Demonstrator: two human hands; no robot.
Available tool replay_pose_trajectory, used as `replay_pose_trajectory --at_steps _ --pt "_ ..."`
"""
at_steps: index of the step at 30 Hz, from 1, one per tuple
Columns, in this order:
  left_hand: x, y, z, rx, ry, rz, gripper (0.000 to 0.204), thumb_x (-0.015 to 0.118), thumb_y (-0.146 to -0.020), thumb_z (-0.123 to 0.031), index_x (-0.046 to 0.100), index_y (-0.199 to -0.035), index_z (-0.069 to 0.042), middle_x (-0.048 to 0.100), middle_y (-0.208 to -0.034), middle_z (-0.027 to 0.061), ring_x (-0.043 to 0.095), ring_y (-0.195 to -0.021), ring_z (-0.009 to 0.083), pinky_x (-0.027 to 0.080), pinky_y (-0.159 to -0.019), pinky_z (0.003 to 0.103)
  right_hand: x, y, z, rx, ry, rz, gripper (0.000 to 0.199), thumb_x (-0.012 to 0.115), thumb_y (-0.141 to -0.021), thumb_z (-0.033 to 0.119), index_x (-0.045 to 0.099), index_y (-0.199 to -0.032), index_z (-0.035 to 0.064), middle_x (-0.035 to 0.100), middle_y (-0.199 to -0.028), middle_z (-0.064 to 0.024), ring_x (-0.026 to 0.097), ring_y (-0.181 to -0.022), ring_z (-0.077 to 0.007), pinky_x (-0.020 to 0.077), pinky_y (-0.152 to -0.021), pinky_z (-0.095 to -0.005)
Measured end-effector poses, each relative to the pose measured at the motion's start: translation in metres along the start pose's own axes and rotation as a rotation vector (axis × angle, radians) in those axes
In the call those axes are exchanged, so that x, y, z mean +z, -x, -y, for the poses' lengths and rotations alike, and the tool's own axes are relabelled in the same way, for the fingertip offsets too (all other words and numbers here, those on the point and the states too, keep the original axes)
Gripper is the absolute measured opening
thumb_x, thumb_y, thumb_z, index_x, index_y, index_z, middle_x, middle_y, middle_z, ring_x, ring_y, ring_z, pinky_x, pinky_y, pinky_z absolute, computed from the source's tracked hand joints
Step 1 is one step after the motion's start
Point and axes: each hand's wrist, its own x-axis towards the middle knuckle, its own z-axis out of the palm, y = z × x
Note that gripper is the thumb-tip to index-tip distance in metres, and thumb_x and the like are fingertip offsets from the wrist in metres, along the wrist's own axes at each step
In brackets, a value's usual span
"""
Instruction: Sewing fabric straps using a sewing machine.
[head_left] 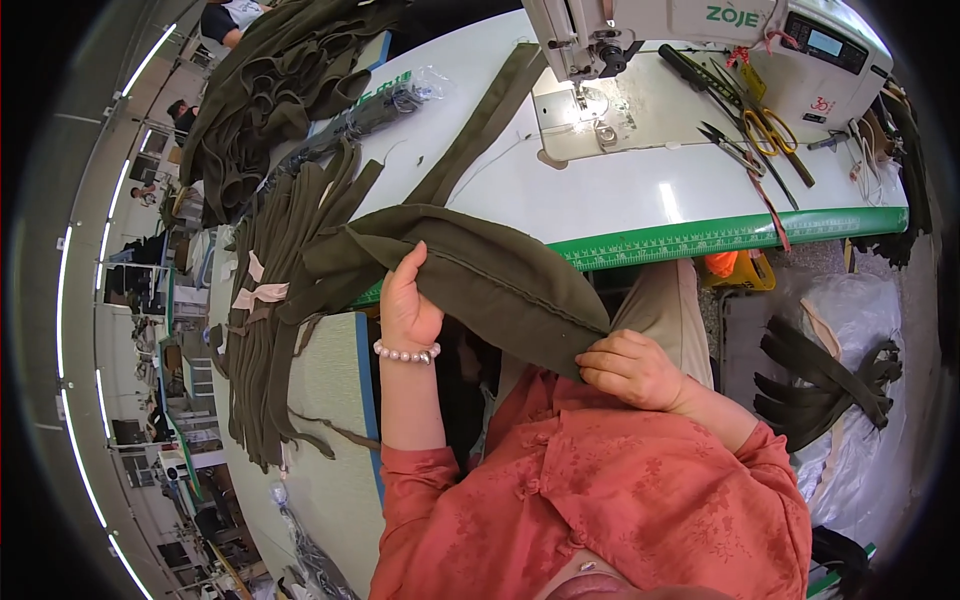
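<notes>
Between my hands is a long dark olive fabric piece [490, 275] with a raised seam along its length, held over the table's front edge. My left hand [410, 305], with a beaded bracelet on the wrist, grips the fabric's left part, thumb on top and fingers hidden beneath. At the right end, my right hand [630, 370] pinches the fabric's corner with bent fingers. Further back, an olive strip [480, 130] runs from behind the held piece toward the sewing machine [600, 50]. The needle area [582, 100] stands apart from the held fabric.
Bundled olive strips [265, 320] hang over the table's left side, under a large fabric heap [270, 100]. Yellow-handled scissors [768, 130] and thread snips [730, 148] lie right of the needle. A green ruler edge [680, 238] borders the table. Dark strips [830, 385] rest on plastic at right.
</notes>
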Motion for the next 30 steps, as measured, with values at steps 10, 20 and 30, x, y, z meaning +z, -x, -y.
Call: replay_pose_trajectory --at_steps 10,20,30 --pt "-0.002 -0.002 -0.014 -0.085 0.059 0.054 0.03 0.053 -0.092 -0.012 0.053 -0.117 0.005 0.059 -0.117 0.015 0.058 -0.107 0.0252 0.046 -0.095 0.039 0.006 0.002 -0.001 0.051 -0.019 0.053 0.017 0.057 -0.071 0.014 0.06 -0.085 0.0061 0.063 -0.098 -0.0063 0.059 -0.088 -0.0209 0.0461 -0.07 -0.0325" --pt "-0.023 -0.016 -0.064 0.19 -0.022 -0.06 0.033 0.054 -0.089 -0.01 0.052 -0.117 0.006 0.058 -0.119 0.0153 0.056 -0.109 0.0257 0.045 -0.096 0.039 0.007 0.001 0.001 0.104 -0.018 0.173 0.017 0.055 -0.071 0.015 0.06 -0.085 0.0067 0.063 -0.099 -0.0058 0.058 -0.091 -0.021 0.0451 -0.074 -0.0331" --pt "-0.043 -0.028 -0.066 0.199 0.19 0.029 0.036 0.052 -0.089 -0.01 0.05 -0.122 0.005 0.052 -0.128 0.0166 0.054 -0.113 0.032 0.04 -0.101 0.045 0.004 0.002 0.002 0.144 -0.004 0.229 0.017 0.055 -0.072 0.014 0.059 -0.087 0.0072 0.063 -0.098 -0.0049 0.057 -0.09 -0.02 0.0452 -0.075 -0.0318"
